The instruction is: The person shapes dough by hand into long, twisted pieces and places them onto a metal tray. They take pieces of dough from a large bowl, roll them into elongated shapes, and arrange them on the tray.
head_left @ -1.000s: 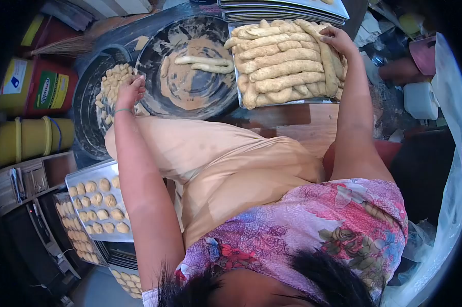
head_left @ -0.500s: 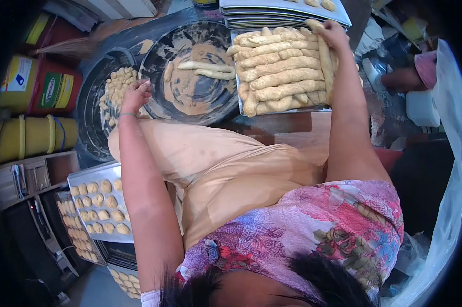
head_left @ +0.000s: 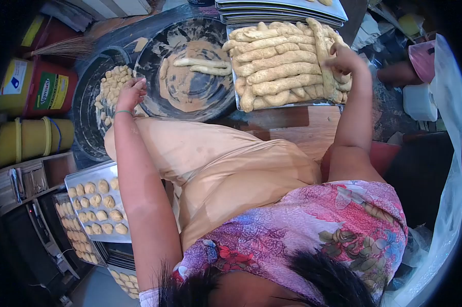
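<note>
My left hand (head_left: 131, 94), fingers drawn together, is at the right edge of a dark basin (head_left: 85, 124) beside small dough pieces (head_left: 116, 81); whatever it may hold is too small to make out. My right hand (head_left: 344, 61) has its fingers bent and apart, by a long dough rope (head_left: 320, 48). That rope lies lengthwise near the right end of a tray piled with flour-coated dough ropes (head_left: 285, 74). Between my hands, a large round black basin (head_left: 150, 105) holds brown flour (head_left: 182, 94) and pale dough strips (head_left: 210, 69).
Stacked metal trays (head_left: 285, 14) stand behind the dough ropes. Trays of round dough pieces (head_left: 102, 200) are at the lower left. Yellow and red buckets (head_left: 34, 138) line the left side, near a broom (head_left: 64, 47). A white container (head_left: 420, 102) is at the right.
My right hand has let go of the rope's far end and moved down and right. The rope now lies on the pile. My left hand has barely moved; the whole view shifted slightly.
</note>
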`<action>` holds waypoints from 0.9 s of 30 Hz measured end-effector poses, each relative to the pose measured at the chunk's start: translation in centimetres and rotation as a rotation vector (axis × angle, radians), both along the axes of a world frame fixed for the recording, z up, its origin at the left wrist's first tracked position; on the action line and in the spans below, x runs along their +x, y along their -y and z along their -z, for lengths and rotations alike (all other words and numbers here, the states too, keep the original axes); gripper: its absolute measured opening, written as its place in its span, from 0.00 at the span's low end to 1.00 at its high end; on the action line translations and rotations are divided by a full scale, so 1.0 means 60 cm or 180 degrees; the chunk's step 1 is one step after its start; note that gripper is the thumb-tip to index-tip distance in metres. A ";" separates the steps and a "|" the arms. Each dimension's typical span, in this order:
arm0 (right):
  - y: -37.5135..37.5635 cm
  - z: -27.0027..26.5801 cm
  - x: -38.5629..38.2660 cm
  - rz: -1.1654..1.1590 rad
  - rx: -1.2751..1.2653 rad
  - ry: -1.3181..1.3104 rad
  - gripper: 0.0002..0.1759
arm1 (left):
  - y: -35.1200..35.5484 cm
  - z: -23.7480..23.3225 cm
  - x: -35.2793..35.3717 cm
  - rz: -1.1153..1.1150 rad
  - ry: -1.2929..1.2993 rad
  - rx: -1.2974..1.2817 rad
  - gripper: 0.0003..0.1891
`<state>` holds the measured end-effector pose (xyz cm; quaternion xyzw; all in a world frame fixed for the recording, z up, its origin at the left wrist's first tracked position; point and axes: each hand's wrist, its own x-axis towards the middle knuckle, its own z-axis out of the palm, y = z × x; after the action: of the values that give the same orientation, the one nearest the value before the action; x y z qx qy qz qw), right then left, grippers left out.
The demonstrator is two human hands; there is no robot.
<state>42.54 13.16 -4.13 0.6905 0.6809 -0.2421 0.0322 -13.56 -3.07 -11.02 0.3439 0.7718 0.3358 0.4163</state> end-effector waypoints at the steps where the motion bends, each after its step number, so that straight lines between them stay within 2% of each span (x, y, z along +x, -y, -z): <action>1: 0.015 0.011 -0.011 -0.0012 -0.0108 0.0090 0.29 | -0.002 0.001 -0.002 0.0047 -0.0021 -0.0006 0.18; 4: 0.004 0.053 0.004 -0.0429 0.0589 0.0523 0.33 | -0.001 0.012 -0.007 -0.0031 0.0022 0.0122 0.18; 7: 0.002 0.018 -0.013 -0.0329 0.0331 0.0542 0.32 | 0.004 0.012 -0.009 -0.0032 -0.0099 0.0122 0.19; 8: 0.006 -0.002 -0.031 -0.0103 -0.0040 0.0373 0.32 | 0.000 0.035 -0.027 0.0016 -0.0007 0.0136 0.19; 11: -0.014 0.008 -0.084 -0.0709 0.0989 0.0343 0.33 | 0.000 0.028 -0.021 0.0013 -0.0078 0.0109 0.19; 12: -0.031 0.026 -0.109 -0.1024 0.1396 0.0098 0.32 | 0.000 0.020 -0.016 0.0073 -0.0093 0.0116 0.18; 14: -0.030 0.008 -0.215 -0.1487 0.1299 -0.0303 0.31 | -0.002 0.014 -0.007 0.0022 -0.0106 0.0154 0.18; 16: -0.031 0.000 -0.332 -0.1958 0.1064 -0.0509 0.29 | -0.004 0.022 -0.005 -0.0085 -0.0074 0.0239 0.17; 17: -0.054 0.037 -0.383 -0.2302 0.1068 -0.0994 0.29 | -0.006 0.036 -0.015 -0.0133 -0.0172 0.0231 0.17; 19: -0.053 0.045 -0.502 -0.2592 0.0695 -0.0870 0.30 | -0.018 0.081 -0.043 -0.0219 -0.0372 0.0219 0.16; 21: -0.087 0.133 -0.614 -0.2851 0.0612 -0.1105 0.32 | -0.027 0.112 -0.075 -0.0489 -0.0651 0.0368 0.16; 23: -0.109 0.222 -0.714 -0.2896 -0.0004 -0.1512 0.34 | -0.035 0.115 -0.092 -0.0750 -0.0953 0.0523 0.15; 24: -0.101 0.248 -0.752 -0.2151 -0.1112 -0.1659 0.30 | -0.038 0.106 -0.092 -0.1060 -0.0710 0.0661 0.14; 27: -0.098 0.407 -0.841 -0.1394 -0.1843 -0.1775 0.29 | -0.052 0.103 -0.112 -0.1414 -0.0599 0.0991 0.15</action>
<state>-7.93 19.04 -28.57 0.4013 0.6977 -0.5867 0.0898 -20.26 0.08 -17.21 0.2558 0.8026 0.4999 0.2013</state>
